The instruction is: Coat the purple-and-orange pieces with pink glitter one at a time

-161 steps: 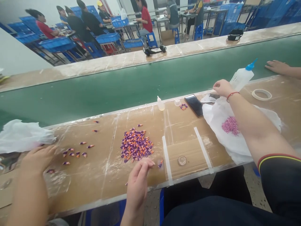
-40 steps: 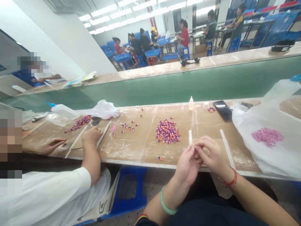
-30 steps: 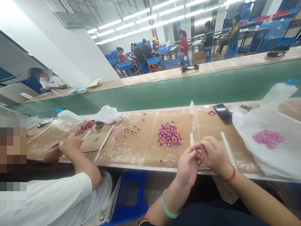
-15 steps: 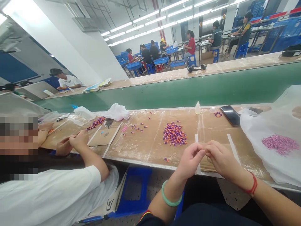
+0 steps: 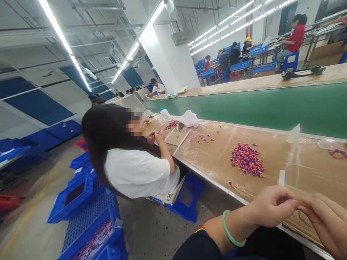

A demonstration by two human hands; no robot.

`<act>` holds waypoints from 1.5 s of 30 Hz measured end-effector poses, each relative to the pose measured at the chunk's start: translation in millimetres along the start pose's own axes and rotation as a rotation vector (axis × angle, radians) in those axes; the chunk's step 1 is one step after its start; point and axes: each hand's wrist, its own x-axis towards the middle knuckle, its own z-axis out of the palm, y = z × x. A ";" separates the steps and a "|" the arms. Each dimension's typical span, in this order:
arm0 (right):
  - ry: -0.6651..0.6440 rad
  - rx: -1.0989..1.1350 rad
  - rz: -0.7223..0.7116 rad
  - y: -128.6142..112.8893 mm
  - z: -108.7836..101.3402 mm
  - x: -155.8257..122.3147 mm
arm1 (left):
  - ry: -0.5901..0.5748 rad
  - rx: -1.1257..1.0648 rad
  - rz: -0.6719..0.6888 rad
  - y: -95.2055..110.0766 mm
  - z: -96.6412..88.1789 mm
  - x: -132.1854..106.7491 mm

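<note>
My left hand [image 5: 272,206], with a green bangle at its wrist, is closed in a pinch over the table's front edge. Its fingertips meet those of my right hand [image 5: 324,216], also pinched and partly cut off by the right edge of the view. Whatever lies between the fingers is hidden or too small to make out. Below them is a piece of cardboard [image 5: 300,229]. Beyond my left hand lies a heap of small purple and orange pieces [image 5: 248,160], with one loose piece [image 5: 231,184] nearer the edge. A ring of similar pieces [image 5: 338,154] sits at far right.
A small translucent bottle [image 5: 293,134] stands near the green partition [image 5: 244,106]. On my left a co-worker in a white shirt [image 5: 138,173] sits at the same table. Blue crates [image 5: 93,231] stand on the floor behind. A white plastic bag [image 5: 189,119] lies farther along the table.
The view has swung left, so the table and both hands sit farther right in it. The bag of pink pieces and the phone are out of view. My hands stay pinched together.
</note>
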 end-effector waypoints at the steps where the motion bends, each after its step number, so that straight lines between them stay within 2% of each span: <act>1: -0.026 -0.003 -0.046 -5.4 -2.0 1.5 | 0.027 -0.014 0.025 1.0 2.1 0.0; 3: -0.039 -0.003 -0.090 -18.7 -7.1 7.1 | 0.090 -0.003 0.077 2.6 5.6 0.1; 6: -0.032 0.010 -0.054 -36.7 -14.7 16.8 | 0.170 0.080 0.154 0.5 9.3 0.0; 11: -0.001 -0.087 -0.064 -46.1 -21.1 18.4 | 0.209 0.189 0.260 -11.4 15.2 -0.9; 18: -0.012 -0.068 0.014 -50.8 -26.3 15.1 | 0.201 0.211 0.231 -8.7 24.4 -0.2; 24: -0.039 -0.005 0.046 -49.9 -25.3 17.9 | 0.196 0.219 0.214 -5.6 21.5 1.9; 27: -0.078 0.084 0.168 -46.3 -25.8 19.0 | 0.154 0.156 0.173 -2.3 17.9 5.9; 30: -0.201 0.305 0.394 -43.8 -32.2 23.7 | 0.126 0.000 0.078 6.2 11.6 12.1; 32: -0.228 0.490 0.536 -42.2 -37.3 28.0 | 0.162 -0.079 0.040 10.3 3.3 17.2; 35: -0.203 0.662 0.657 -40.9 -43.5 31.8 | 0.252 -0.071 0.094 9.7 -14.1 21.7; 37: -0.182 0.693 0.675 -41.3 -47.4 31.6 | 0.303 -0.036 0.118 6.5 -25.4 21.2; 40: -0.162 0.626 0.641 -42.1 -53.6 29.5 | 0.337 0.101 0.127 2.1 -37.8 17.4; 45: -0.144 0.395 0.438 -40.5 -62.9 27.0 | 0.290 0.503 0.076 -2.9 -47.1 12.3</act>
